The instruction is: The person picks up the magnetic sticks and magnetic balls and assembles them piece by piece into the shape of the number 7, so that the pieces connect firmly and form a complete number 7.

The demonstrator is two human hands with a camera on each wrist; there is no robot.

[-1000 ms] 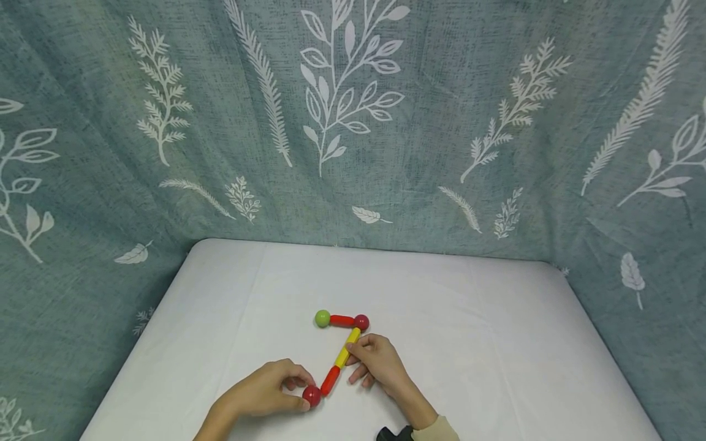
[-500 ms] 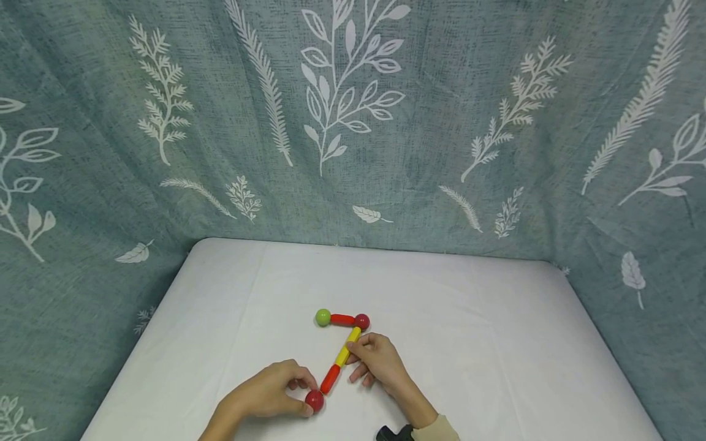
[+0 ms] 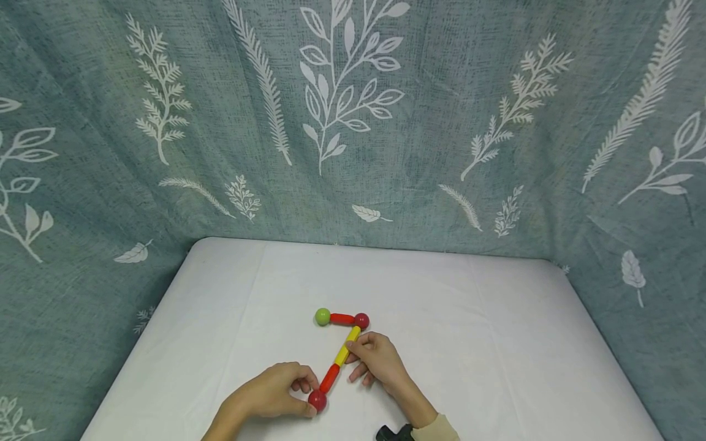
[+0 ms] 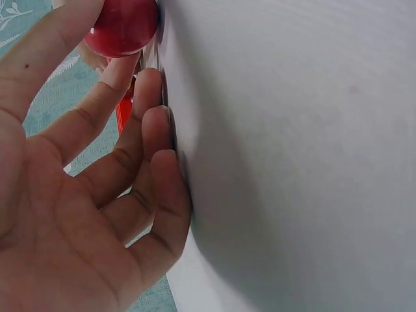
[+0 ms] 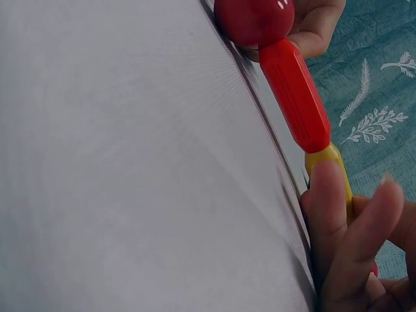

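My left hand [image 3: 278,392] pinches a red ball [image 3: 317,400] between thumb and index finger, low over the white table. In the right wrist view this ball [image 5: 255,19] meets the end of a red rod [image 5: 296,96]. That rod lines up end to end with a yellow rod [image 3: 347,346], which my right hand [image 3: 380,362] pinches between thumb and fingers. At the yellow rod's far end sits a dark red ball [image 3: 361,321]. From it another red rod [image 3: 342,319] runs left to a green ball [image 3: 322,316].
The white table [image 3: 469,343] has a rounded far edge, with a teal leaf-patterned cloth [image 3: 419,153] hanging behind and at the sides. A black object [image 3: 394,433] lies by the right sleeve [image 3: 436,430] at the near edge.
My left hand has moved slightly right and nearer with the red ball, which now sits at the red rod's lower end. The right hand has hardly moved.
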